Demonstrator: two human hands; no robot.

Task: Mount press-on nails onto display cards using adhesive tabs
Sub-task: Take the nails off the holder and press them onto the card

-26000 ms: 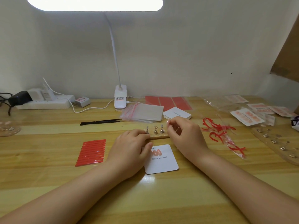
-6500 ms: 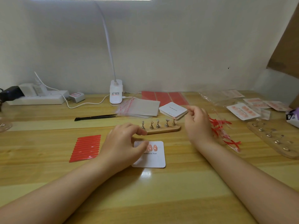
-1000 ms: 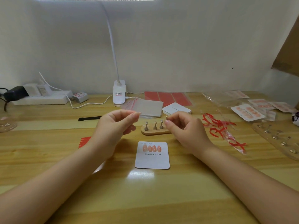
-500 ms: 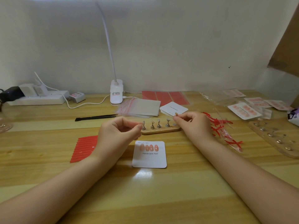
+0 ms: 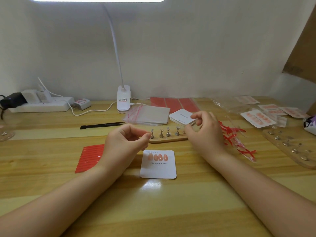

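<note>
The left hand [image 5: 125,142] has its fingers [image 5: 136,131] curled in, thumb and forefinger tips brought together just beside the first peg of the wooden stand [image 5: 168,139]; whether they pinch anything is too small to tell. The right hand [image 5: 204,132] is blurred, its fingers loosely bent over the stand's right end, hiding that end and what, if anything, they hold. The stand is a flat pale strip with rounded ends, carrying small metal pegs [image 5: 168,132] that stand upright in a row. Just near of it, between the wrists, the white square card [image 5: 158,166] with rounded corners lies flat on the worktop [image 5: 153,211], four glossy pink almond-shaped nails [image 5: 157,157] side by side near its top edge above the print "Handmade Nail". The red ribbed tab sheet [image 5: 89,157] lies to the left, partly covered by the left wrist. Behind the stand are a stack of white cards [image 5: 181,116], clear bags [image 5: 148,115] with red strips, and black tweezers [image 5: 102,125]. Curled red strips [image 5: 234,137] lie at right on crinkled film. The worktop is glossy striped wood.
</note>
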